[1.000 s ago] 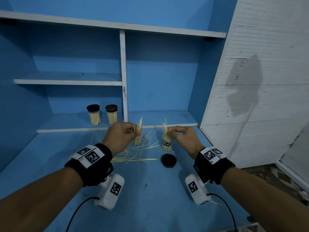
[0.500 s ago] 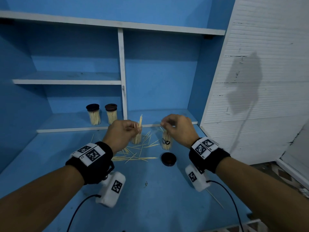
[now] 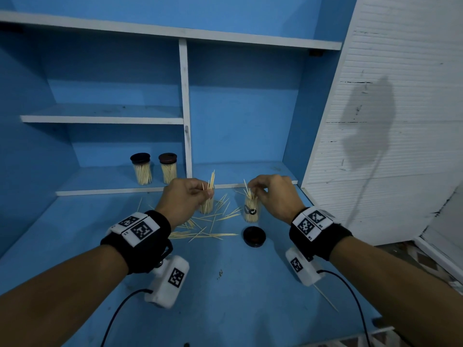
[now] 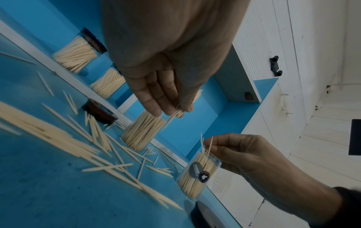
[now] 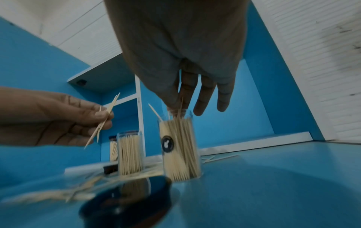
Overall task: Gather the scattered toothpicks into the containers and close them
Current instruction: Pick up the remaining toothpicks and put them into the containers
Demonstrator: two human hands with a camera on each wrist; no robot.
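At the far left, on the low shelf, two capped containers are seen standing upright, filled and closed; that part of the task is judged done.

Nearer and further right, a small bundle of toothpicks is pinched by the left hand, the thumb and fingertips curled round it. The bundle is held nearly upright, its long axis leaning slightly right at the top, just above the left open container, which stands upright on the desk and is already well packed.

Between and in front of the two open containers, scattered toothpicks are left lying flat on the desk; most are laid roughly left to right, others fan out at angles. One stray toothpick lies near the right edge, pointing diagonally.

A dark lid is set flat on the desk, just near of the labelled container. That container stands upright, uncapped, with a few toothpicks sticking above its rim at a slant. One or two toothpicks are pinched at its mouth by the right hand, thumb and forefinger closed on them, the other fingers extended.

Still to be done, by this judgement: the loose toothpicks gathered in, and both open containers capped.
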